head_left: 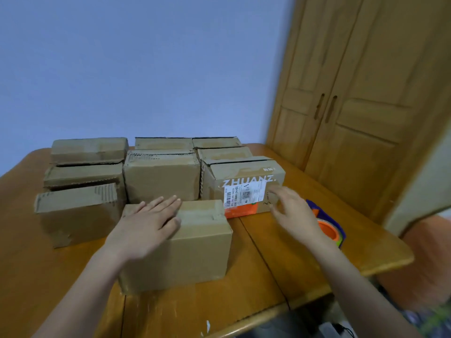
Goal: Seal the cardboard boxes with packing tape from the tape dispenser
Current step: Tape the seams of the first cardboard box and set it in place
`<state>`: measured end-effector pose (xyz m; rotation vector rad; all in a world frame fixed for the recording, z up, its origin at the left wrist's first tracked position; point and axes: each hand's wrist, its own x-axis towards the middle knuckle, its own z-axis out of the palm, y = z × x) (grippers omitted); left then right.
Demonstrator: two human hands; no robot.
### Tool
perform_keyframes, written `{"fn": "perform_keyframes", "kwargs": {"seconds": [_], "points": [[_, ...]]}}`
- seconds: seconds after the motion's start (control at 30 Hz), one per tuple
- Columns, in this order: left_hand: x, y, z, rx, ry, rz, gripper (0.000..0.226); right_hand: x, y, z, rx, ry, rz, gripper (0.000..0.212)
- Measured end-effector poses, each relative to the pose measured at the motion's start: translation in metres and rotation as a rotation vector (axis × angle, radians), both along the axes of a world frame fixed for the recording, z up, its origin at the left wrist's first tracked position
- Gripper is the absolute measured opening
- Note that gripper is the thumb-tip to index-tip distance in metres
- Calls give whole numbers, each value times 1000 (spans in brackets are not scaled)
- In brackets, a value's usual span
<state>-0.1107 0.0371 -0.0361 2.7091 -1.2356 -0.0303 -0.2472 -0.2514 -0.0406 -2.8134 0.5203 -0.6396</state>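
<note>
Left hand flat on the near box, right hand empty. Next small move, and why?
Probably the right hand drops onto the tape dispenser lying just beyond it: the left hand already steadies the near box, and neither holds tape.

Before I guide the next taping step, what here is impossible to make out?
Head view:
- Tape dispenser: mostly hidden behind right hand; tape end unseen.
- Right hand: motion-blurred; contact with printed box unclear.
- Front box: seam partly covered by left hand.
- Label: too small.
</note>
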Motion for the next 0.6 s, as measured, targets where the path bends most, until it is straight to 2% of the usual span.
{"fn": "perform_keyframes", "kwargs": {"seconds": [0.07,0.13,0.2,0.27,0.37,0.47,0.6], "points": [[0,-1,1,-3,-11,-5,98,-13,-34,-4,26,69,-195,57],[1,-1,0,-13,-18,1,94,-24,-68,-12,65,228,-349,62],[1,-1,-2,-14,-14,7,81,-30,-96,-22,138,371,-453,52],[1,-1,-3,-12,-9,13,75,-31,-114,-30,212,443,-491,35],[1,0,-3,-21,-17,13,80,-30,-130,-38,219,461,-513,14],[1,-1,-3,-30,-5,17,95,-25,-134,-44,205,423,-547,6],[1,0,-3,-28,-10,16,92,-13,-121,-48,311,418,-487,12]]}}
